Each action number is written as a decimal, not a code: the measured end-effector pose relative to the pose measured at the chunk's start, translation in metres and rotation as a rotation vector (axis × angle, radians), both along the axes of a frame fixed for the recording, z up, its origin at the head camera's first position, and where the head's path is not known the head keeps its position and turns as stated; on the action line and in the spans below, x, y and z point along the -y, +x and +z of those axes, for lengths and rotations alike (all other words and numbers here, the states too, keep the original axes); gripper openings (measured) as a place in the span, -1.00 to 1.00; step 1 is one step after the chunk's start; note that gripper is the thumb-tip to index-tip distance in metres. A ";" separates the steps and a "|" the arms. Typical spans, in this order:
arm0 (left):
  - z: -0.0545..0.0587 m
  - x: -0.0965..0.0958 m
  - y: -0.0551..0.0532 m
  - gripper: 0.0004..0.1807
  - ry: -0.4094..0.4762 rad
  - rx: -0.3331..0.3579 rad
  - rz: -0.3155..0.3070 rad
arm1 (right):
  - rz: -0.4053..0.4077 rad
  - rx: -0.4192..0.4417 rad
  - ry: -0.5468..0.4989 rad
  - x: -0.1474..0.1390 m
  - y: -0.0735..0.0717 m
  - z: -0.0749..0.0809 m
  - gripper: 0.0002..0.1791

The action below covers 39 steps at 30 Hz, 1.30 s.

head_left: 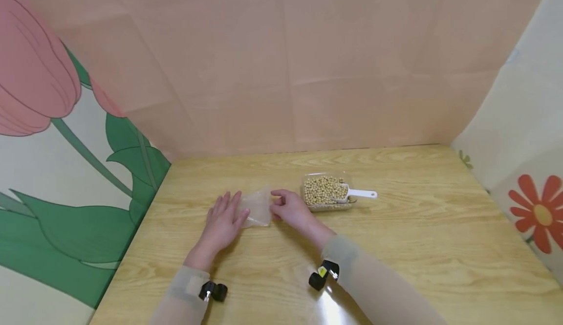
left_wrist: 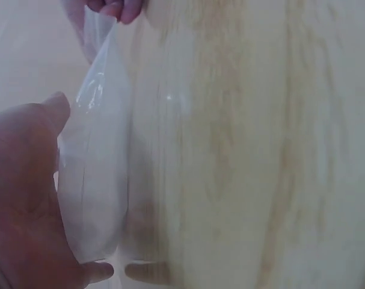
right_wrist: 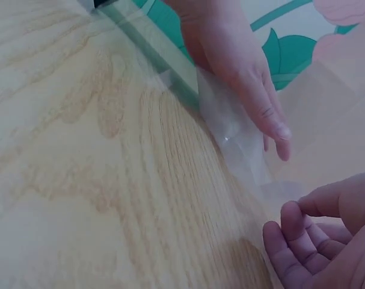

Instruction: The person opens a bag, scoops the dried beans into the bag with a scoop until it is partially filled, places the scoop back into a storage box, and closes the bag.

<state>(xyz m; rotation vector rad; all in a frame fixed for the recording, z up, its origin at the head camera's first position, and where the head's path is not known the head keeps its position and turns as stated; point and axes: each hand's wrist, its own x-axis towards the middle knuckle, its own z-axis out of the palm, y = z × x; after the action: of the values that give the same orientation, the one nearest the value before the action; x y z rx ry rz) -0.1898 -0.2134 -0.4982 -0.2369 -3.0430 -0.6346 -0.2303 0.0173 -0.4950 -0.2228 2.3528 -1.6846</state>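
Opening the bag (head_left: pixel 259 208) seems under way: it is pinched at three o'clock by the right hand (head_left: pixel 292 210); at nine, the left hand (head_left: pixel 223 223) is laid, thumb spread; parting is probably needed next.

The left hand (head_left: pixel 223 221) hides part of the bag (head_left: pixel 258 210); the left wrist view crops the right hand (head_left: pixel 291 208).
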 end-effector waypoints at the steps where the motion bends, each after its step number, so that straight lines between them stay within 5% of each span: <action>1: 0.000 0.000 -0.001 -0.22 -0.004 -0.002 0.004 | -0.007 -0.009 -0.007 0.000 0.000 0.000 -0.47; 18: 0.020 -0.023 -0.008 -0.33 0.063 -0.121 0.036 | -0.166 -0.016 -0.319 -0.001 0.011 0.009 -0.44; 26: 0.029 -0.043 -0.015 -0.44 0.141 -0.285 -0.025 | -0.238 0.021 -0.496 -0.005 0.012 0.017 -0.61; 34: 0.038 -0.065 -0.020 -0.62 0.305 -0.340 0.010 | -0.216 -0.178 -0.340 -0.021 0.010 0.026 -0.74; 39: 0.047 -0.078 -0.024 -0.71 0.450 -0.277 0.013 | -0.183 -0.261 -0.418 -0.034 0.006 0.028 -0.68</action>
<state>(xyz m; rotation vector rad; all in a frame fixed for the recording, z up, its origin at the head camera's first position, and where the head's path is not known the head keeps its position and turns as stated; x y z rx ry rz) -0.2135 -0.1349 -0.4516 -0.2630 -2.5543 -1.1501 -0.2240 0.0511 -0.4674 -0.3259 2.2179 -2.3590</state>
